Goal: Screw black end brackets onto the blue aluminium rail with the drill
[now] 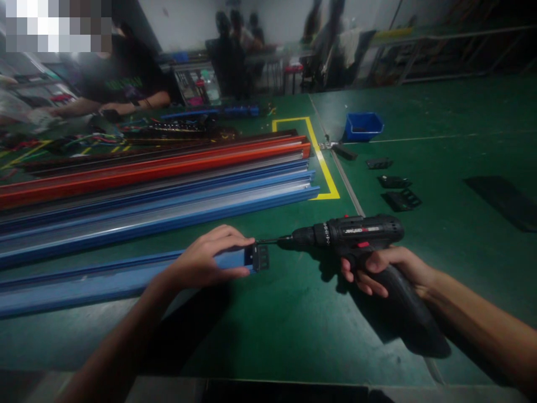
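My left hand (210,254) is closed around the end of a blue metal profile (104,282) lying on the green table. A black plastic end cap (262,257) sits at that end, just beyond my fingertips. In my right hand (386,268) is a black cordless drill (352,232), held by its handle and pointing left. Its long bit (272,240) reaches the upper edge of the end cap beside my left fingers; whether a screw is at its tip I cannot make out.
More blue profiles (210,210) and an orange profile (201,159) lie behind. At the right are a blue bin (363,127), several black end caps (401,200) and a dark flat piece (503,201). Across the table, a person (126,78) has both arms over cables.
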A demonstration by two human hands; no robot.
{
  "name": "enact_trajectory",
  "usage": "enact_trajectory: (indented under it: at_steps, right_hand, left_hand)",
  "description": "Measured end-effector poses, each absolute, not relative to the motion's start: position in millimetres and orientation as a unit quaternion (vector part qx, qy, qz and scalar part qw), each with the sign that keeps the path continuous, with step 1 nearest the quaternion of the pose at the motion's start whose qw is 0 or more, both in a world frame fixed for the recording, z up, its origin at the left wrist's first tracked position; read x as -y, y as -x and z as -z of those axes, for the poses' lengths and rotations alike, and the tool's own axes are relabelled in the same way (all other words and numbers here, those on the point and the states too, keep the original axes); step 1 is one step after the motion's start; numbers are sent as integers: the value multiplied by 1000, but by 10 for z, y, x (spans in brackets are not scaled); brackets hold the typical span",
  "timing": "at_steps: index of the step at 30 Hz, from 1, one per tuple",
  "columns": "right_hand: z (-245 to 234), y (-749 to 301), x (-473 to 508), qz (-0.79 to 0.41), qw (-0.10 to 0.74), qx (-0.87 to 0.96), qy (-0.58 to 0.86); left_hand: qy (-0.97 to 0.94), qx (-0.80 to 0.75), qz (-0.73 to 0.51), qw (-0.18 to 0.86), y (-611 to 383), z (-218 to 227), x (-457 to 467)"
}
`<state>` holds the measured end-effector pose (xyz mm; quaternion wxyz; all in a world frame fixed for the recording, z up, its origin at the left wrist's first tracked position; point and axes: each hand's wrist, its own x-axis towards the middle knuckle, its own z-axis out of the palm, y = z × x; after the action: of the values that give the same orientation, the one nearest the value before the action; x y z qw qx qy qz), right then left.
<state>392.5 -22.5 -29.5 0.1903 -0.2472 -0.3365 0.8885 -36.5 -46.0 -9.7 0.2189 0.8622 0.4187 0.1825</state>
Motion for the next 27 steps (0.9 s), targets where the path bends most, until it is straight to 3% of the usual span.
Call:
enact_trajectory:
  at_steps: [27]
  right_hand:
    - [295, -3913, 229, -899, 196, 315, 234]
  left_hand:
    - [-888, -339, -231, 207, 383, 147, 425]
